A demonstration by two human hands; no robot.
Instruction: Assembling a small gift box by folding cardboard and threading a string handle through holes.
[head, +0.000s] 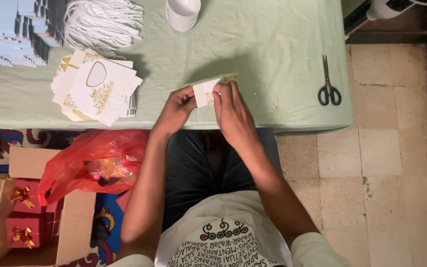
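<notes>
— While both hands are working near the middle of the frame, what are they holding?

— A small white card box (212, 89) with gold floral print. The left hand (176, 110) is pinching its left end and the right hand (232, 112) is gripping the right side, fingers curled over the top. It is sitting just above the near edge of the table (253, 54), over the person's lap.

— Which way is it running?

— Its long axis is lying roughly left to right, tilting up toward the right, with the gold-printed end pointing to the upper right.

— And the other packaging?

— Left of centre, a fanned pile of flat box blanks (97, 89) is lying on the pale green cloth: white card, gold ornament, each with a rounded window cut-out. In the upper left corner, pale blue flat cards (6, 32) are standing stacked in rows, and beside them a bundle of white cord handles (104, 20) is spilling over. At top centre, a stack of white bowls (183, 12) is sitting, smooth and round.

— Anything at the right?

— Black-handled scissors (328, 84) are lying on the cloth, blades pointing up the frame, well apart from the hands.

— And below the table?

— At lower left, a brown cardboard carton (70, 225) is standing open, holding red gift boxes (24, 230) with gold bows; a crumpled, glossy red plastic bag (95, 160) is slumping beside it on a patterned rug. Beige floor tiles (386, 168) are showing at the right.
</notes>
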